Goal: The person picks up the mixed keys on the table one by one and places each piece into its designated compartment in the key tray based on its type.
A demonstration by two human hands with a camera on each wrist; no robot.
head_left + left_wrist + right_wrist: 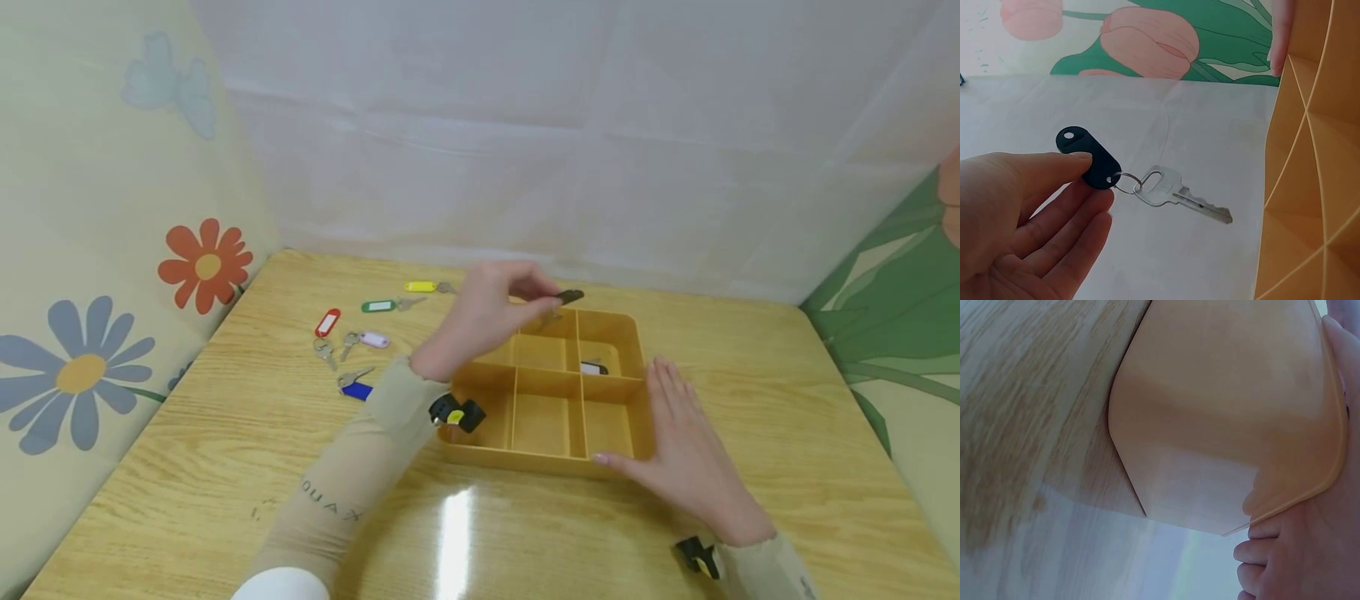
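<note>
My left hand (487, 310) pinches a black key tag (1102, 164) between thumb and fingers, above the back of a yellow compartment box (525, 457). From the tag's ring hangs a silver key (1190, 199), pointing toward the box in the left wrist view. My right hand (688, 450) lies along the box's right side with straight fingers, the thumb at the front rim. In the back right compartment is another dark tag (594, 367) with a white label, partly hidden by the divider.
Left of the box lie keys with tags: yellow (420, 287), green (378, 306), red (327, 322), lilac (374, 339) and blue (357, 391), the last partly behind my left sleeve. A white cloth (525, 167) hangs behind the wooden table (787, 417).
</note>
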